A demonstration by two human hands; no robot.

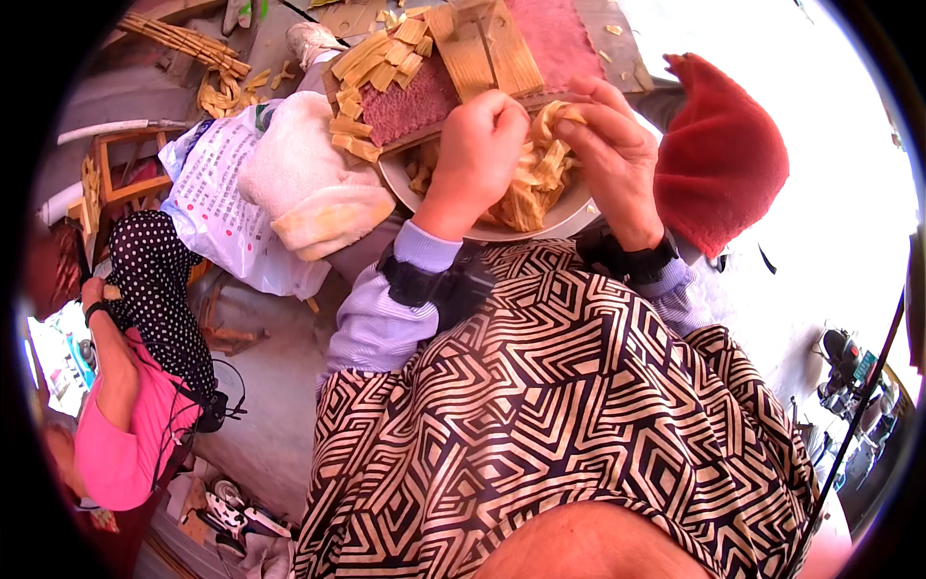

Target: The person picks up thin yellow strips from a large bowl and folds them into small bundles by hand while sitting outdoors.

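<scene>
From my remote post, I record the right hand [617, 145] with fingers pinching a limp, wrinkled, yellow-brown strip [546, 122]. The left hand [480, 150] is curled almost to a fist; whether its fingers grip anything, I cannot tell. The strip is above a round, pale, shallow bowl [571, 226] that holds a loose heap of crumpled yellow-brown strips [529, 198].

Findings of risk: in my judgement, a hard tug could tear the strip, since it looks thin and creased. The bowl sits close against the black-and-cream geometric-patterned cloth garment [569, 367]; its support is hidden from me, so a shifted knee might tip it. Beyond, short, flat yellow pieces [386, 58] are piled loosely on the wooden surface [622, 60], some at its edge; a knocking wrist could send those onto the fluffy white towel [294, 145] just beside.
</scene>
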